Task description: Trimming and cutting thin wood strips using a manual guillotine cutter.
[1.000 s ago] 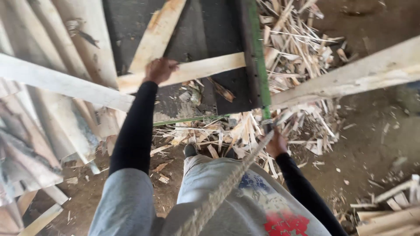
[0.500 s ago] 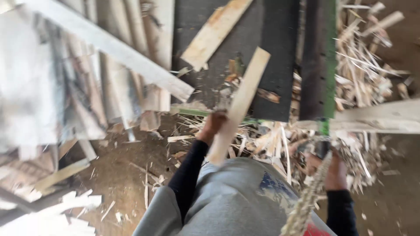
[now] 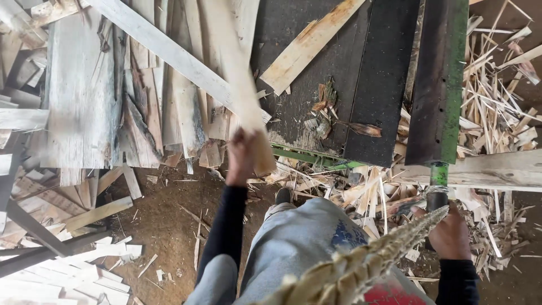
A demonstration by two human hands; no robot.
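My left hand (image 3: 241, 157) grips a pale wooden slat (image 3: 240, 79), blurred with motion, which points up and away over the pile of planks. My right hand (image 3: 449, 231) is closed around the dark round handle (image 3: 436, 199) at the near end of a long green-edged blade (image 3: 439, 85). The blade lies along the right side of a dark work table (image 3: 333, 62). A second pale slat (image 3: 307, 45) lies at a slant on that table. My grey trousers and a frayed rope (image 3: 361, 260) fill the lower middle.
Rough planks and bark slabs (image 3: 130, 96) are stacked at the left. Splinters and thin offcuts (image 3: 497, 96) cover the ground at the right and under the table. A thick pale beam (image 3: 497, 169) runs across at the right. Bare dirt floor (image 3: 169, 214) lies by my left leg.
My left hand has lifted the slat off the table and swung it leftward over the plank pile. My right hand has stayed on the blade's handle.
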